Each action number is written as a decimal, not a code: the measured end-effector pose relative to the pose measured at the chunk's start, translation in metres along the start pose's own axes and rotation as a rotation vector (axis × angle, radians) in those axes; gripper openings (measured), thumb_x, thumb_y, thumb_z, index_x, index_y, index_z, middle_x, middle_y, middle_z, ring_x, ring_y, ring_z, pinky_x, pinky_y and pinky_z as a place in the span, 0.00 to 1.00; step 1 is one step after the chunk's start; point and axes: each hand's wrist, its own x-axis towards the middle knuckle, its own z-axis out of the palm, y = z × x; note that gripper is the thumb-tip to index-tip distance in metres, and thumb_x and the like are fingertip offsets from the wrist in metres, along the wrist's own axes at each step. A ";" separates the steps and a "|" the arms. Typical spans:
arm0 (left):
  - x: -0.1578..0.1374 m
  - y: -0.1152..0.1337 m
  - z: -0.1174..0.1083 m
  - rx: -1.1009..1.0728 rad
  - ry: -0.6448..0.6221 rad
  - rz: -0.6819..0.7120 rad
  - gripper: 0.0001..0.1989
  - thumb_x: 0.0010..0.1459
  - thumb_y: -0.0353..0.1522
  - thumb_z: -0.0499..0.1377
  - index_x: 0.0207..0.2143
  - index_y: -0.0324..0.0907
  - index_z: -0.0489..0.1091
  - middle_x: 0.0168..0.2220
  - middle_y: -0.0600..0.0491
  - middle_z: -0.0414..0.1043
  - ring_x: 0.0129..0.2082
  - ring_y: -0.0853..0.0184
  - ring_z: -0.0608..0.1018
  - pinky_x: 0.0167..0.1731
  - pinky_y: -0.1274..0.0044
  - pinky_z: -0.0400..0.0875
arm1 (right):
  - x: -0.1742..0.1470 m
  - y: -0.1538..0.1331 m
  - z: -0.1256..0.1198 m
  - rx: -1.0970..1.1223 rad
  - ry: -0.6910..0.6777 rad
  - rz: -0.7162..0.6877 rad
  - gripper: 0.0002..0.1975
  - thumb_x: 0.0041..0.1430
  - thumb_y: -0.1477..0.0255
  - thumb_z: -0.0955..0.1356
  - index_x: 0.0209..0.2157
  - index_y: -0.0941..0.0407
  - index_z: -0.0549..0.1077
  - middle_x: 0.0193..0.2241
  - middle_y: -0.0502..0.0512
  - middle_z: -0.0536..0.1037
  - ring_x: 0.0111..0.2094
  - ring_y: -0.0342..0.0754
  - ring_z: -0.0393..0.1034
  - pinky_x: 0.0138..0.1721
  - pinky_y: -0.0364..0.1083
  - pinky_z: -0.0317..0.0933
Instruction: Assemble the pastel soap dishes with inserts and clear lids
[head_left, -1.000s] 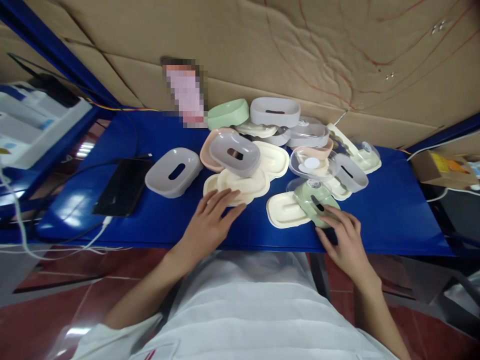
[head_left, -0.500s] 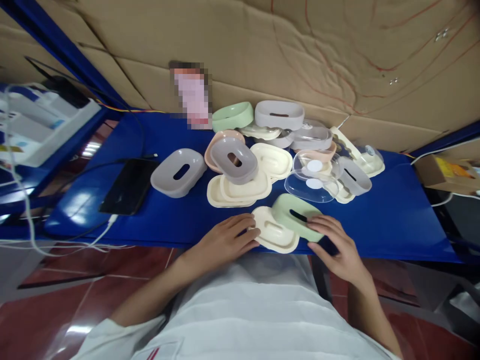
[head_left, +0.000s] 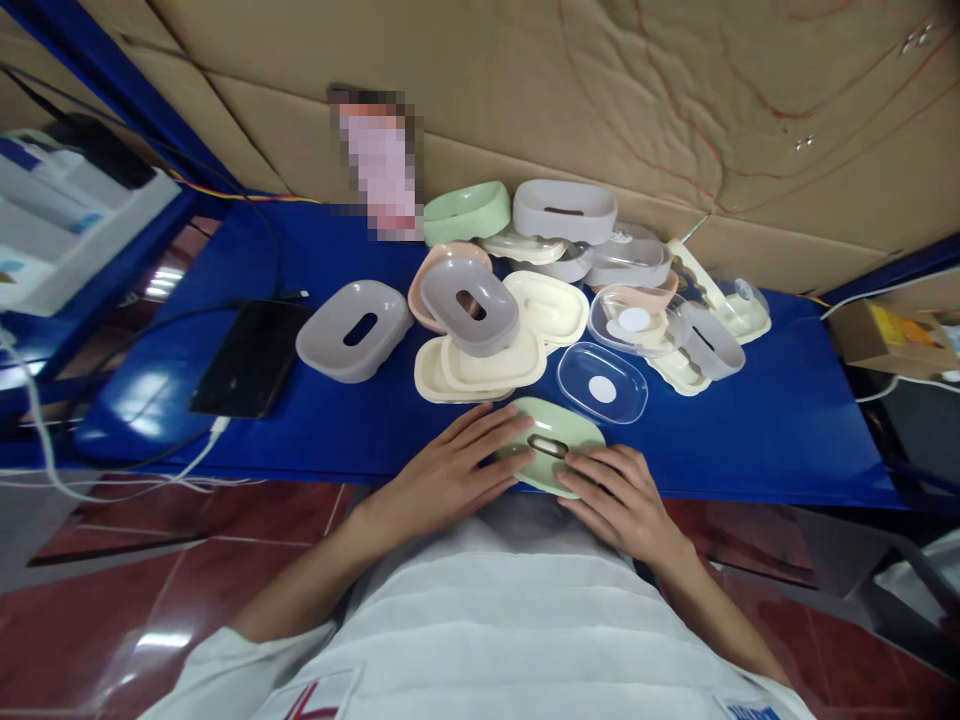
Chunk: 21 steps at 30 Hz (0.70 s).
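Note:
A light green soap dish [head_left: 562, 418] with a central slot lies at the table's front edge, right before me. My left hand [head_left: 446, 475] grips its left side, the fingers reaching over the rim. On the opposite side, my right hand [head_left: 626, 500] holds the dish, its fingertips near the slot. Something cream-coloured shows through the slot; the cream tray is otherwise hidden beneath the green dish. Just behind lies a clear lid [head_left: 626, 398] with a round white sticker. Stacked cream trays [head_left: 487, 365] sit behind my left hand, partly under a grey soap dish [head_left: 487, 330].
Another grey soap dish [head_left: 319, 345] stands at left, beside a black phone [head_left: 244, 365] on a white cable. More green, grey, peach and clear pieces crowd the back against a cardboard wall [head_left: 480, 120]. A cardboard box [head_left: 874, 340] is at far right.
The green dish has moved left and now covers the cream tray. My right hand came leftward with it, and my left hand now reaches onto the dish. A clear lid has shifted forward, apart from the other.

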 end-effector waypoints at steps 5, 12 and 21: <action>0.004 0.000 0.003 -0.007 -0.047 0.000 0.18 0.74 0.31 0.60 0.64 0.42 0.71 0.69 0.45 0.70 0.74 0.55 0.67 0.71 0.57 0.69 | -0.010 0.003 0.004 0.051 0.008 0.074 0.29 0.70 0.71 0.74 0.68 0.52 0.70 0.54 0.60 0.84 0.56 0.57 0.75 0.57 0.59 0.68; 0.005 0.002 0.006 0.032 -0.085 -0.016 0.17 0.73 0.30 0.60 0.62 0.43 0.72 0.67 0.45 0.72 0.73 0.52 0.68 0.68 0.57 0.72 | -0.007 0.009 0.002 0.066 -0.048 0.077 0.29 0.70 0.71 0.74 0.69 0.52 0.69 0.57 0.60 0.83 0.61 0.58 0.74 0.61 0.60 0.68; 0.006 0.004 0.002 0.014 -0.049 -0.025 0.15 0.74 0.32 0.60 0.60 0.43 0.74 0.64 0.46 0.75 0.71 0.54 0.70 0.65 0.61 0.73 | -0.009 0.038 -0.010 -0.050 -0.012 0.249 0.27 0.74 0.61 0.69 0.70 0.52 0.68 0.66 0.64 0.75 0.68 0.63 0.68 0.66 0.65 0.62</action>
